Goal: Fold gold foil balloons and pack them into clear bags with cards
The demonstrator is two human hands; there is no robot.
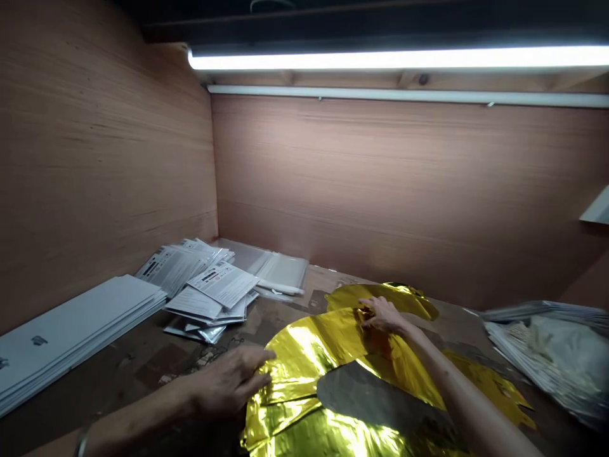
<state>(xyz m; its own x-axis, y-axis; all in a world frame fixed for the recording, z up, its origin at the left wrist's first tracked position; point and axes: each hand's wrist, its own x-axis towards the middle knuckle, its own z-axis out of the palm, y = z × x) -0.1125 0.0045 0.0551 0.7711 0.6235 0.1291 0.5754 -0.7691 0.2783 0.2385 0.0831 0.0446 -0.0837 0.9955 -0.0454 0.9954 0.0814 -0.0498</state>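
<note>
A shiny gold foil balloon (309, 343), flat and creased, spreads across the front middle of the table, with a large rounded gap in it. My left hand (233, 381) is closed on its left edge, fingers and thumb pinching the foil. At the upper edge, my right hand (383, 315) has its fingers bent down and closed on the same foil. Behind that hand lies another piece of gold foil (409, 301) on the table. More flat gold foil (497, 387) shows to the right of my right forearm; whether these pieces join up is hidden.
Printed white packets (222, 284) lie in a loose pile at the back left, near clear plastic sleeves (283, 271). Long white card pieces (80, 324) are stacked along the left wall. White bags or sheets (556, 355) heap at the right. Wooden walls (404, 184) enclose the table (147, 362).
</note>
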